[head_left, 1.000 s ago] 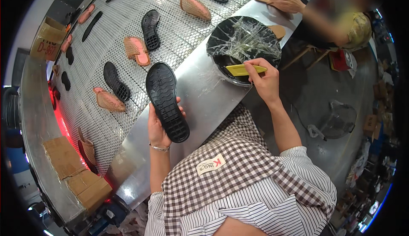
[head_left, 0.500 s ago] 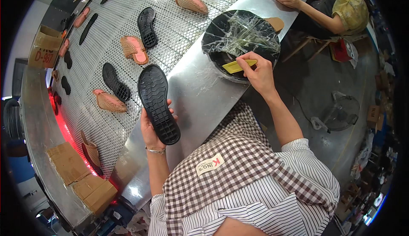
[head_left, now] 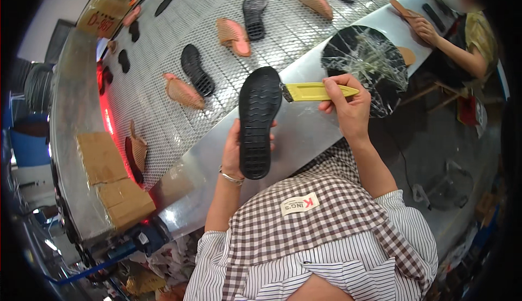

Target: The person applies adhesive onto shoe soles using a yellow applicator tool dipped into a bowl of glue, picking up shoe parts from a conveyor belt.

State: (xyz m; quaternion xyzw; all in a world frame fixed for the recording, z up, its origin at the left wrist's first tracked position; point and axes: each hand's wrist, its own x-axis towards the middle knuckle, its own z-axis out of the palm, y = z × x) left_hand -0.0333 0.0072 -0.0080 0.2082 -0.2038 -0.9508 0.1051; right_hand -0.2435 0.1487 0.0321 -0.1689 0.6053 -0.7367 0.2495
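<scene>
My left hand [head_left: 232, 147] is closed around a black shoe sole [head_left: 257, 124], held upright with its ridged and gridded face toward me. In my right hand [head_left: 348, 101] is a yellow-handled brush [head_left: 315, 91], its dark bristle end at the sole's upper right edge. Whether the bristles touch the sole I cannot tell. Behind my right hand stands a round black tub [head_left: 342, 45], strung with clear, stringy strands of what looks like dried glue [head_left: 375, 56].
On the mesh conveyor [head_left: 217, 113] lie woven tan-and-pink shoe uppers [head_left: 185, 91] and black soles [head_left: 197, 68]. A metal ledge [head_left: 304, 132] runs along it. Cardboard [head_left: 109, 178] covers the near left corner. At far right, a co-worker's hand [head_left: 424, 28] holds a tan sandal piece [head_left: 401, 8].
My right hand has lifted the brush out of the tub and brought it to the sole's edge. The sole has turned more upright. The view has shifted, moving the scene rightward.
</scene>
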